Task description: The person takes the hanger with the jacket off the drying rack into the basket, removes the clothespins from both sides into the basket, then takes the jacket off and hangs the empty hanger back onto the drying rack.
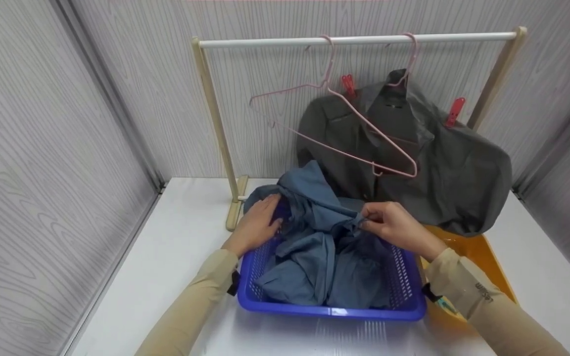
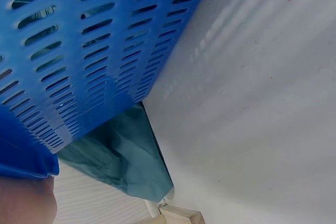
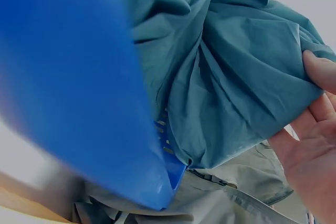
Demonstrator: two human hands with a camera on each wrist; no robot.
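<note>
A crumpled blue garment (image 1: 309, 267) fills a blue plastic basket (image 1: 332, 312), and part of it spills over the far rim. My right hand (image 1: 396, 227) pinches a fold of this cloth near the basket's far right side. In the right wrist view, the thumb (image 3: 321, 71) presses on the garment (image 3: 241, 77) with the fingers behind it. My left hand (image 1: 255, 225) rests at the left rim, its fingers fairly straight against the cloth. Only a bit of that hand (image 2: 26, 200) shows in the left wrist view, by the basket's edge (image 2: 31, 169).
Behind the basket stands a rack with a white bar (image 1: 275, 42) and wooden legs. A bare pink hanger (image 1: 364, 118) hangs there beside a dark grey garment (image 1: 468, 173) held with red clips (image 1: 455, 112). An orange basket (image 1: 488, 262) sits at the right, partly behind my arm.
</note>
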